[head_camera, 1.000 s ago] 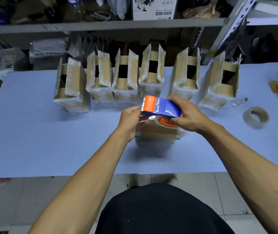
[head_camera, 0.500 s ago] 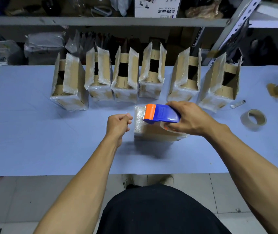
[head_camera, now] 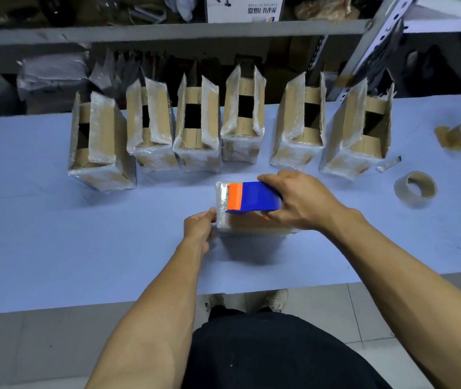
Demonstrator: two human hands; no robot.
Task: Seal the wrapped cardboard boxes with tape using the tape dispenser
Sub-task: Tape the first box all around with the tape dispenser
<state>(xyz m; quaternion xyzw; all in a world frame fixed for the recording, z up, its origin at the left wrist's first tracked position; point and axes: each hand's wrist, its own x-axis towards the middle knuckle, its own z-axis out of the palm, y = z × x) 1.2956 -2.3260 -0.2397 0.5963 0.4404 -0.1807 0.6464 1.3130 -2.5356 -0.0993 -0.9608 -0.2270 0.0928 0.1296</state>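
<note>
Wrapped cardboard box (head_camera: 247, 223) lies flat near the middle of the table (head_camera: 55, 234), just in front of the row of standing boxes. Blue and orange tape dispenser (head_camera: 251, 197) sits on top of it, orange end toward the box's left edge, where a shiny strip of tape or wrap shows. Right hand (head_camera: 302, 200) grips the dispenser from its right side, fingers curled over the blue body. Left hand (head_camera: 199, 226) is at the box's left end, thumb and fingers touching that edge; whether its grip pinches a tape end or only steadies the box I cannot tell. Behind, six wrapped boxes (head_camera: 195, 127) stand upright in a line along the far side of the table, flaps open, dark gaps showing between the flaps. To the right, an empty-looking tape roll (head_camera: 415, 190) lies flat, with two more cardboard cores (head_camera: 459, 134) farther back and a small metal strip (head_camera: 389, 164) between them. Shelving (head_camera: 167, 30) with clutter runs behind the table. Tiled floor and two shoes show below the near edge.
</note>
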